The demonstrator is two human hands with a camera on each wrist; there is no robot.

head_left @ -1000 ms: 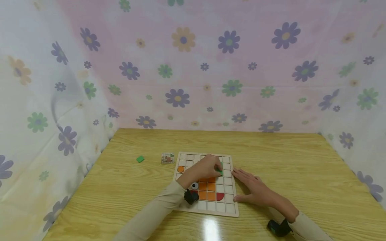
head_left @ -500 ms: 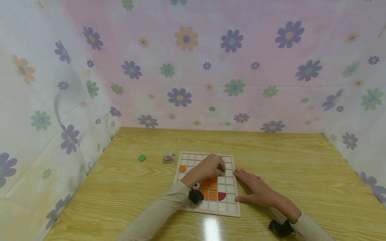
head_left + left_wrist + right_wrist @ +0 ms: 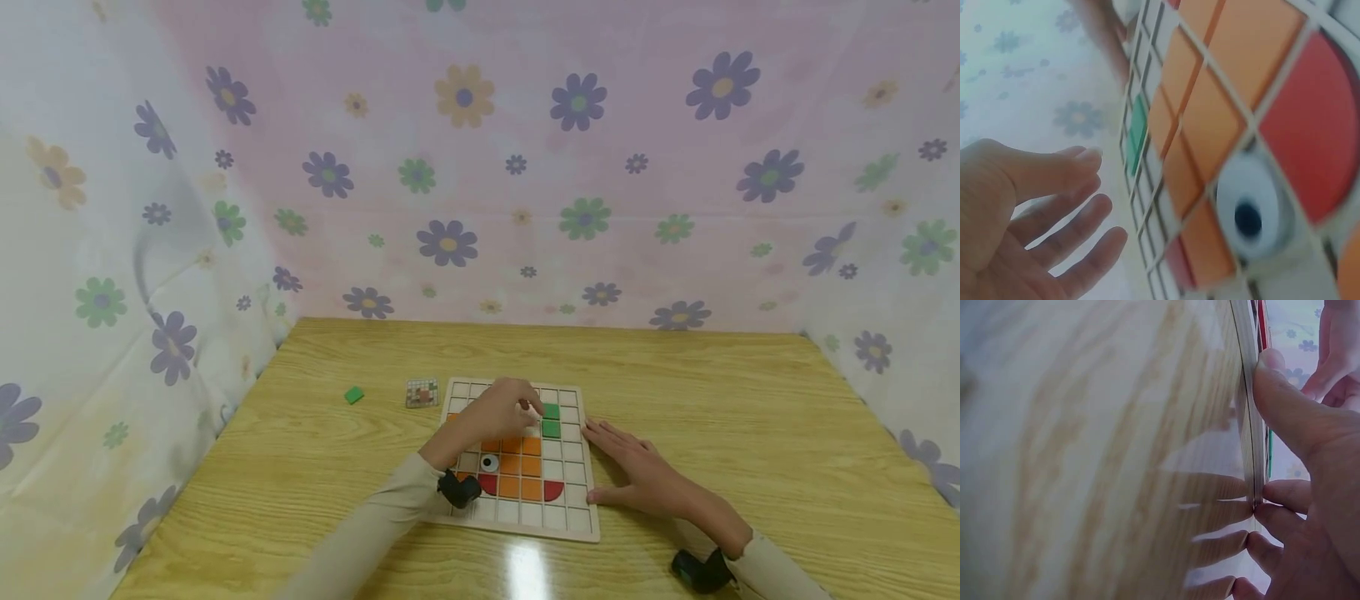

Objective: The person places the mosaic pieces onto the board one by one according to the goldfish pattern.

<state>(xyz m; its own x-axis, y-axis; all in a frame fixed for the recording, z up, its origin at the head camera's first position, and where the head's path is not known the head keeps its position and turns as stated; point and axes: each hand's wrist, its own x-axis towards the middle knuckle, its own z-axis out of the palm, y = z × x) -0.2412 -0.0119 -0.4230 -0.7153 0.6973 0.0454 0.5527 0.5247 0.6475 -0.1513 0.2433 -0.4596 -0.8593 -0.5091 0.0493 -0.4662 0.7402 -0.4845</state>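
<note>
A wooden grid board [image 3: 540, 534] lies on the table, with coloured tiles in its cells. My left hand [image 3: 501, 410] hovers over the board's upper middle, its fingers relaxed and holding nothing in the left wrist view. Just right of its fingertips, two green square tiles [image 3: 551, 428] sit one above the other. Below them are several orange tiles [image 3: 530, 467], a round eye tile [image 3: 489, 462] and red rounded tiles [image 3: 553, 491]. My right hand [image 3: 637, 477] rests at the board's right side, thumb and fingertips touching its edge. The left forearm and hand hide part of the left cells.
A loose green tile [image 3: 354, 396] lies on the table left of the board. Between them is a small pattern card [image 3: 422, 393] with a printed grid. Flowered cloth [image 3: 517, 192] hangs behind the wooden table [image 3: 712, 375] and along both sides.
My left hand pressed at the green tiles, then let go and drew back to the left, so both green squares show. The right hand has stayed at the board's edge.
</note>
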